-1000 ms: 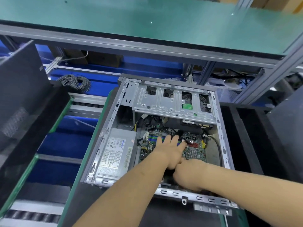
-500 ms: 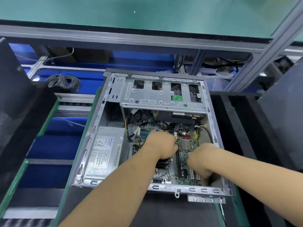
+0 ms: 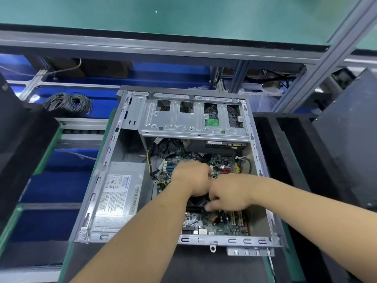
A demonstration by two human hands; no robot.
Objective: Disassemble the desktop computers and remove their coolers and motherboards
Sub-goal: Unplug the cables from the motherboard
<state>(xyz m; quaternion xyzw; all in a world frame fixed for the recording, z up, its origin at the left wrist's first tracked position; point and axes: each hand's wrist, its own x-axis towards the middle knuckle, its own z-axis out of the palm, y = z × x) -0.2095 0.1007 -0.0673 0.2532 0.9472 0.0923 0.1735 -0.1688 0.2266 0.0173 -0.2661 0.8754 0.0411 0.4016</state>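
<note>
While both hands reach into the open computer case (image 3: 114, 170), the left hand (image 3: 191, 177) sits knuckles-up over the motherboard (image 3: 216, 223), its fingers curled down around something I cannot make out. The right hand (image 3: 228, 193) lies just beside it, touching it, with fingers bent down onto a dark cooler (image 3: 196, 202) that is mostly hidden beneath both hands; whether it actually grips the cooler cannot be told. To the left in the case sits the silver power supply (image 3: 120, 193) (its label carries blue lettering and barcodes, too blurred to read). Above the hands spans a metal drive cage (image 3: 175, 121). Left of the case, a coil of grey cable (image 3: 67, 103) rests on the desk (image 3: 204, 266).
</note>
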